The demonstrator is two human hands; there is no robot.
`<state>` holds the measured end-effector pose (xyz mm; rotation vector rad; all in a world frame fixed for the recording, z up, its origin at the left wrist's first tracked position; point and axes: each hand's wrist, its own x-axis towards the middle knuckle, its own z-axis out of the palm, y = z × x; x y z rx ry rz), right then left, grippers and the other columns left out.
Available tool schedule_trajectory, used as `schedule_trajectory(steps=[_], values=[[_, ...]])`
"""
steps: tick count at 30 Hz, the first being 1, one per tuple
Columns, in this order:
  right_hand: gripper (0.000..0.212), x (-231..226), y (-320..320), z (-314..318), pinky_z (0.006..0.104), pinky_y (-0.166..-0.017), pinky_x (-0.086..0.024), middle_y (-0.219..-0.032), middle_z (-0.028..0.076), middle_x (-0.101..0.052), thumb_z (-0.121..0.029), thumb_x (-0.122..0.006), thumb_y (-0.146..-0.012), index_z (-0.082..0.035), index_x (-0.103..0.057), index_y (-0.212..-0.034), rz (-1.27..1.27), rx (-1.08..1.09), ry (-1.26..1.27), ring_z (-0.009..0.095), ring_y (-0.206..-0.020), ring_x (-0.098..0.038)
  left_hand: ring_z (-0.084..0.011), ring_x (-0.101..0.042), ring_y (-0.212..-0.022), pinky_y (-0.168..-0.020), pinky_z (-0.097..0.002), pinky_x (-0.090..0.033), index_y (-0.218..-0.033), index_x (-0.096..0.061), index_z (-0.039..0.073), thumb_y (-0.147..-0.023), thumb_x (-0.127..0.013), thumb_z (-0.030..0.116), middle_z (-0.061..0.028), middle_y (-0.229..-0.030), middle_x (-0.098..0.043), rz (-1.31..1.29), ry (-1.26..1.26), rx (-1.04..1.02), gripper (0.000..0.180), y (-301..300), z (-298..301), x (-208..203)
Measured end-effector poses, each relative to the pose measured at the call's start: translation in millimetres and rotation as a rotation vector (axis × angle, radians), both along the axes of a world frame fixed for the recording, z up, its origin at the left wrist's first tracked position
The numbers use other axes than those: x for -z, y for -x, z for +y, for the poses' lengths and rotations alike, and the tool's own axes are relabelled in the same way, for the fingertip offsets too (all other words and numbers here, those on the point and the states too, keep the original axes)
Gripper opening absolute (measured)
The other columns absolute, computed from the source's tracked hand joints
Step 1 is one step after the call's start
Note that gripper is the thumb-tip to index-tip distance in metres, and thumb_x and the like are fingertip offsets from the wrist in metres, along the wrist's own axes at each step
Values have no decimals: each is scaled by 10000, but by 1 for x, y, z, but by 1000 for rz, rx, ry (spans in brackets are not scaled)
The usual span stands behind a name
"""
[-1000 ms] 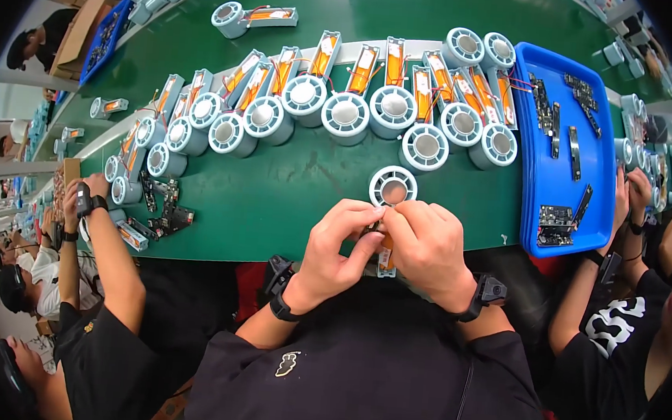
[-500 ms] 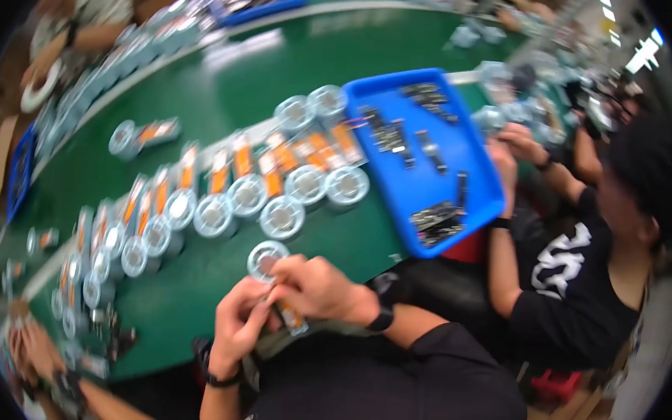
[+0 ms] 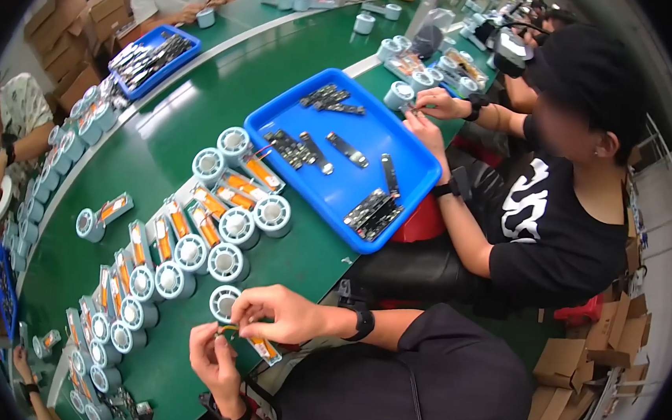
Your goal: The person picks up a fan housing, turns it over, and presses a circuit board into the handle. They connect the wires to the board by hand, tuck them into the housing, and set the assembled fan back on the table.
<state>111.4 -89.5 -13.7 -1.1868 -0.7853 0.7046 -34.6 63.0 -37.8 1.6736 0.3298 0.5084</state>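
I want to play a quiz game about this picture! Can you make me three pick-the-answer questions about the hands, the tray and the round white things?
1. Where is the nearest blue tray?
A. On the green table, up and right of the hands
B. On the floor
C. On the person's lap

2. What colour is the strip on the fan-like parts in the rows?
A. Purple
B. Orange
C. Pink

3. What are the left hand and right hand doing?
A. Resting flat on the table
B. Pinching a small part together
C. Holding a cup

Answers: 1 A, the tray sits on the table; 2 B, the strips look orange; 3 B, fingers of both hands close on the part.
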Motion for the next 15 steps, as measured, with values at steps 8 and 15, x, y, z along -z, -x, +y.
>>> schedule_trajectory(steps=[8,15], values=[[98,-5,-1,1,262,-700,-547,-860,98,-751,-19,-675,-931,23,-662,-1018,-19,27,48,137,-815,-734,-208,-619,-1005,-867,-331,-505,-1227,-583,-20,-927,-621,-27,-129,-1132,-608,37,-308,-99,303,3,-3,-10],[57,-3,-4,12,308,-649,-553,-791,94,-748,-51,-690,-889,-2,-719,-888,-200,35,9,172,-701,-726,-308,-632,-1030,-929,-381,-502,-1142,-651,-12,-828,-666,-66,-161,-1113,-630,23,-458,-76,318,6,-6,-31]])
